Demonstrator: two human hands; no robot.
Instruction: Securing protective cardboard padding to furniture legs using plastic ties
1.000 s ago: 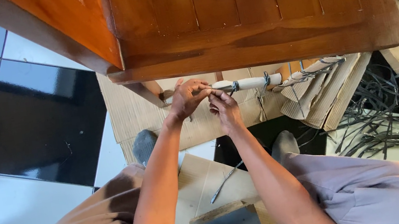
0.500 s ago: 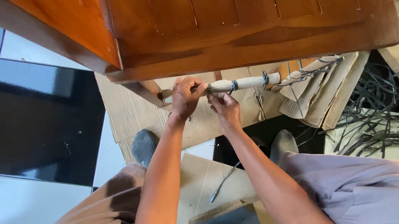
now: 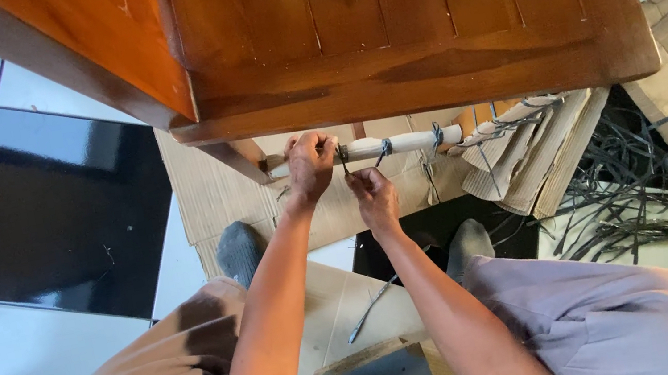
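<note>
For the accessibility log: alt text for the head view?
Both hands, left hand and right hand, tie a grey strap around a white-wrapped rail under a brown wooden table. Loose straps and cardboard lie on the tiled floor.

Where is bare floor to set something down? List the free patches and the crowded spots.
Free: black and white floor tiles left of the cardboard sheet, beside the left knee. Crowded: under the wooden furniture, where both hands work at the wrapped rail, and right, among plastic straps and folded cardboard.
</note>
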